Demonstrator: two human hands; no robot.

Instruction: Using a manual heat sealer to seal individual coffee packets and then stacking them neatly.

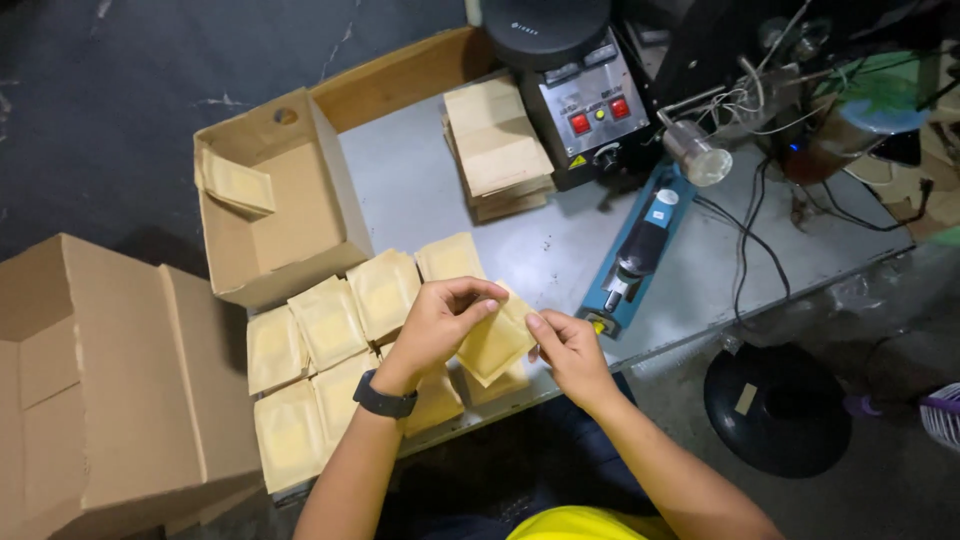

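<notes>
Both my hands hold one filled tan paper pouch (493,345) just above the front edge of the grey table (420,190). My left hand (440,320), with a black watch on its wrist, grips the pouch's upper left part. My right hand (570,350) pinches its right edge. Several more filled tan pouches (330,330) lie flat in rows on the table to the left and under my hands. A stack of flat empty paper bags (497,148) rests at the back of the table.
An open cardboard box (270,200) lies on the table's left, a larger carton (110,380) stands beside the table. A blue bar sealer (640,250) and a black machine with red buttons (585,100) sit right of centre, with cables. A black round base (775,405) is on the floor.
</notes>
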